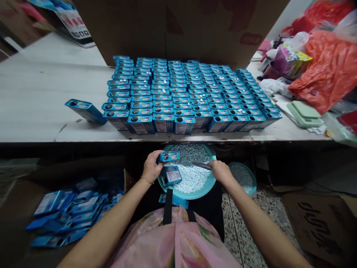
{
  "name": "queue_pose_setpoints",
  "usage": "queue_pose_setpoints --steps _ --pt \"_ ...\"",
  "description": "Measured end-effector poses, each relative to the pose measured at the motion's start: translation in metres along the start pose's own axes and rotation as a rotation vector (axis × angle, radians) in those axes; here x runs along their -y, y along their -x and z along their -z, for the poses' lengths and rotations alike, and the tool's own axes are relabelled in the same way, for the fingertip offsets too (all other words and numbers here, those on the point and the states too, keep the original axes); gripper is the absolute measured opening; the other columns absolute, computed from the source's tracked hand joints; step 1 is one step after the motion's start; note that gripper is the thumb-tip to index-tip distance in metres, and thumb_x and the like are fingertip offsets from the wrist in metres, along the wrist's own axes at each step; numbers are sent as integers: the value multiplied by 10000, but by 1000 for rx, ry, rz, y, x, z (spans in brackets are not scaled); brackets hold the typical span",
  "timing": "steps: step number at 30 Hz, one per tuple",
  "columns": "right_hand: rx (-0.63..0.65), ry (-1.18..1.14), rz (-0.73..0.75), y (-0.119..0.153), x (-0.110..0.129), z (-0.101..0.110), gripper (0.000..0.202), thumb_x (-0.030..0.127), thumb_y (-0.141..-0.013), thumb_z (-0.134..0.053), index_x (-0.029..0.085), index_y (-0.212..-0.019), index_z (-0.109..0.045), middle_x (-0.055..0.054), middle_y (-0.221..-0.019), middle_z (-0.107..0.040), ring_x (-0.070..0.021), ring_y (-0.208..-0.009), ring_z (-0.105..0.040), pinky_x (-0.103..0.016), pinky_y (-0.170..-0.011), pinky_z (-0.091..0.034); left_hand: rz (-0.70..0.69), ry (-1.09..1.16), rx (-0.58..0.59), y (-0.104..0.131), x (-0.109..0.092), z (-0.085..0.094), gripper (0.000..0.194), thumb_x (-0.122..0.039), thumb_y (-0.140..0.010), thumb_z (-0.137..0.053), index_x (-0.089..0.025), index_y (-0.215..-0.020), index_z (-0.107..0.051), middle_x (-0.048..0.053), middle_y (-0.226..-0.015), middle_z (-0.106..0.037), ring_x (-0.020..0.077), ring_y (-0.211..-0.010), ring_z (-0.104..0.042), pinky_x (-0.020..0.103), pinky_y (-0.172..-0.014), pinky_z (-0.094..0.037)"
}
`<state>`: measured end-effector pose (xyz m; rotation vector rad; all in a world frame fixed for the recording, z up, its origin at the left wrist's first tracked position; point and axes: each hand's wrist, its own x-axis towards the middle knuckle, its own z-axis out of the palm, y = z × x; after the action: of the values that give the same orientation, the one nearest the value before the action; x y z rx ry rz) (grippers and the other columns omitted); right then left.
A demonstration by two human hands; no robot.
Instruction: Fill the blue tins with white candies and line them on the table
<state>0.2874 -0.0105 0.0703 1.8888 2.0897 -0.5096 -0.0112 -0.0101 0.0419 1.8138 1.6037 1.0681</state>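
Observation:
My left hand (pixel 152 166) grips a small blue box (pixel 170 156) by its left end, above a turquoise basin (pixel 209 183). The round hole in the box's top faces up. Closed in my right hand (pixel 220 172) is a dark, flat scoop-like tool (pixel 202 165), its tip over the white pellets (pixel 192 180) that fill the basin. A second blue box (pixel 173 175) lies tilted on the pellets, just below my left hand. Another blue box (pixel 180 201) rests against my lap, partly hidden by a black strap.
Rows of upright blue boxes (pixel 163 123) stand on the white table (pixel 33 111), with one leaning box (pixel 86 111) at left. A carton (pixel 16 201) of blue boxes sits lower left. Right are a green scale (pixel 305 113), orange bags (pixel 331 67) and a smaller pellet basin (pixel 253 176).

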Motion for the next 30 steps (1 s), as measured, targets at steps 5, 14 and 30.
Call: queue_pose_setpoints --steps 5,14,30 --pt "-60 -288 -73 -29 33 -68 355 80 -771 -345 168 -917 -656 -132 -938 -637 -209 -913 -571 -290 -753 -401 61 -31 -35 0 6 2 342 -293 -662 -592 -219 -996 -567 37 -993 -594 212 -934 -532 331 -843 -402" --pt "-96 -621 36 -56 44 -92 319 150 -760 -412 191 -952 -663 -36 -895 -682 -151 -829 -598 -232 -716 -433 167 -28 -67 7 30 8 422 -346 -633 -627 -204 -1022 -544 35 -962 -605 195 -883 -558 314 -800 -421" --pt "-150 105 271 25 77 82 262 131 -773 -380 201 -820 -628 -70 -862 -613 -169 -778 -560 -247 -629 -379 -7 -188 89 2 -11 -31 356 -224 -668 -573 -217 -1022 -534 26 -980 -585 203 -908 -503 322 -817 -402"
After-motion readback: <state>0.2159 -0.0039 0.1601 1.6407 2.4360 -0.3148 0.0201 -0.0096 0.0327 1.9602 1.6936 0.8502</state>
